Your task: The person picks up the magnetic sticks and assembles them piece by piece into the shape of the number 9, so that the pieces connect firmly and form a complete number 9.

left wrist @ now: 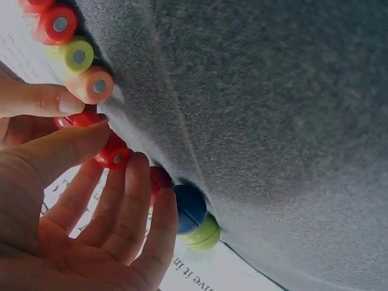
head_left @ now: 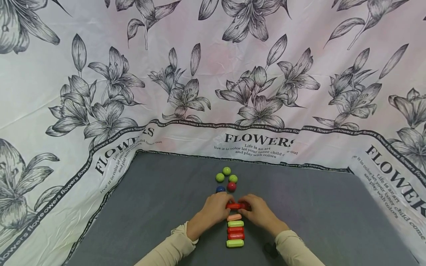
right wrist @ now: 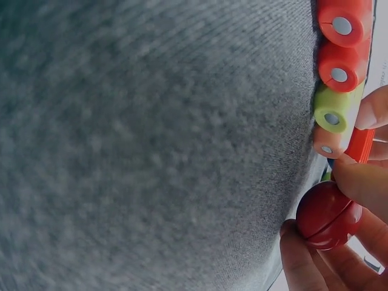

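Note:
My left hand [head_left: 216,207] pinches a short red rod [left wrist: 112,148] with a round metal disc in its end. Opposite it, my right hand [head_left: 261,211] holds a glossy dark red ball [right wrist: 328,215] between thumb and fingers. Ball and rod are close together end-on in the head view; fingers hide whether they touch. Just below the hands lies a peach rod [head_left: 234,217], heading a column with a lime rod [head_left: 235,224], two red rods [head_left: 235,230] and another lime rod [head_left: 235,243] at the near end.
Beyond the hands on the grey tabletop [head_left: 159,199] sit a blue ball [head_left: 220,189], another red ball [head_left: 231,186] and three lime green balls [head_left: 226,171]. A dark object [head_left: 271,250] lies by the right sleeve. A flower-printed cloth [head_left: 186,140] borders the table's back and sides.

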A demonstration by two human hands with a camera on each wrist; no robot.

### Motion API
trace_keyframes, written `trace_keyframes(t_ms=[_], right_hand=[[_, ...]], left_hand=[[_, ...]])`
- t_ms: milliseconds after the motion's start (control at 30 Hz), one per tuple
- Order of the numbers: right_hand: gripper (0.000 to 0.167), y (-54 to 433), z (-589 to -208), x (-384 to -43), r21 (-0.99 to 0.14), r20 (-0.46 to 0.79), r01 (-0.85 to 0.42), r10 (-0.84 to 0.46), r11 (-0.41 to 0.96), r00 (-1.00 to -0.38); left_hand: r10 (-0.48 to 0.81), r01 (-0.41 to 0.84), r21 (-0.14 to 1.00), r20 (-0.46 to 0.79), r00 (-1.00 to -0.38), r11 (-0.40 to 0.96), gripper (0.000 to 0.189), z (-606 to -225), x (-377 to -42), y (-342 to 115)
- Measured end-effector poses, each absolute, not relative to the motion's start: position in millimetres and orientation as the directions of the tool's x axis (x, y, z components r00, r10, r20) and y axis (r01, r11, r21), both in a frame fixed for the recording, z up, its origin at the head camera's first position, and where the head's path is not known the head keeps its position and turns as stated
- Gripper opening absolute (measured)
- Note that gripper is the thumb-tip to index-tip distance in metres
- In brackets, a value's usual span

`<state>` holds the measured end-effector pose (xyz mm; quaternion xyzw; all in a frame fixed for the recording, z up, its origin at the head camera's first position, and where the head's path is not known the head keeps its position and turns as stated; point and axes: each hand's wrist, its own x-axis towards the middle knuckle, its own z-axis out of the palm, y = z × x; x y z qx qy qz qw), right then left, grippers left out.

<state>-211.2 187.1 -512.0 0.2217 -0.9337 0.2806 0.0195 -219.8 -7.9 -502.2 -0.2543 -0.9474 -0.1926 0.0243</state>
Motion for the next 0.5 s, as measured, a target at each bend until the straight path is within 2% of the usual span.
trace_keyframes(t_ms=[500], right_hand=[[0.02, 183.7, -516.6, -210.1, -0.505, 0.166, -0.429, -0.403, 0.749, -0.9]], left_hand=[[0.489, 0.508, 0.346, 0.147, -0.86, 0.789, 0.022, -504.2, -219.5, -3.3]])
